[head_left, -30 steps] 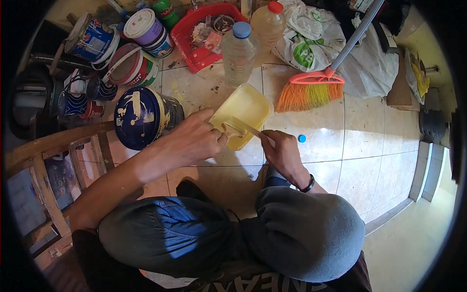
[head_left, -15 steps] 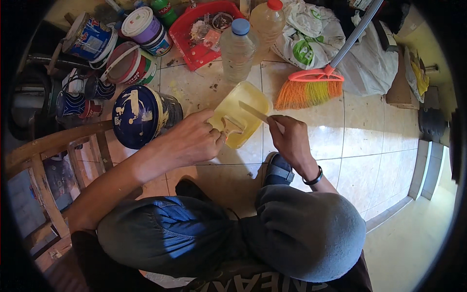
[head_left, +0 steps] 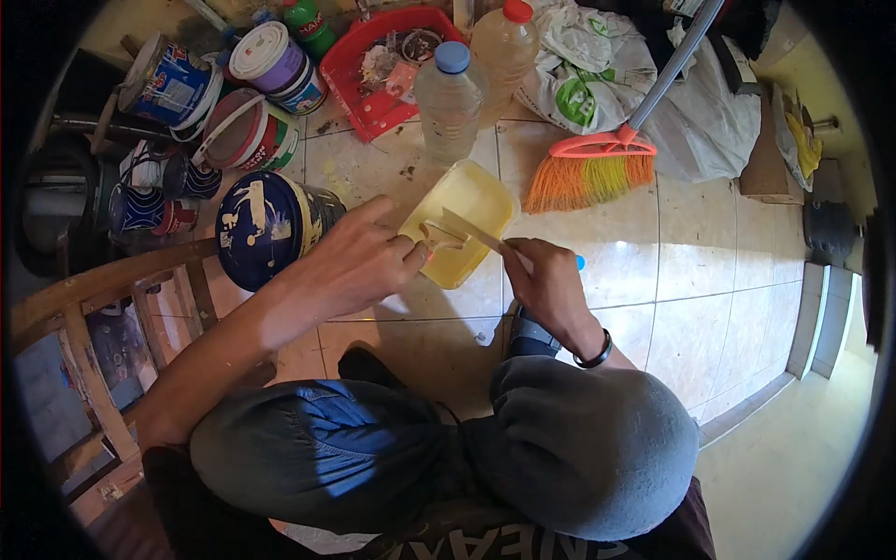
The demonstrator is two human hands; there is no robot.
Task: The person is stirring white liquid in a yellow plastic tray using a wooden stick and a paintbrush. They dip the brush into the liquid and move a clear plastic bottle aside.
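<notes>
Over a pale yellow plastic tub [head_left: 492, 233] on the tiled floor, my left hand [head_left: 369, 257] is closed around a small flared, scraper-like tool [head_left: 442, 238] with a broad flat end. Its handle is mostly hidden by my fingers. My right hand [head_left: 546, 280] grips a long, flat, pale stick [head_left: 474, 231] that slants left across the tub. The stick's far end lies against or just above the flared tool; contact is hard to make out. Pale yellowish matter coats the tub's inside.
A blue-lidded paint bucket [head_left: 257, 229] stands left of the tub, with more paint cans [head_left: 271, 56] behind. Bottles [head_left: 451, 103], a red dustpan [head_left: 359, 107] and an orange broom [head_left: 588, 177] stand beyond. A wooden chair [head_left: 131, 275] is at my left; plastic bags [head_left: 700, 131] lie far right.
My right hand has moved slightly down and turned, bringing the stick's tip left and down to the flared tool. My left hand has shifted slightly left. A small blue round thing now shows beside my right hand.
</notes>
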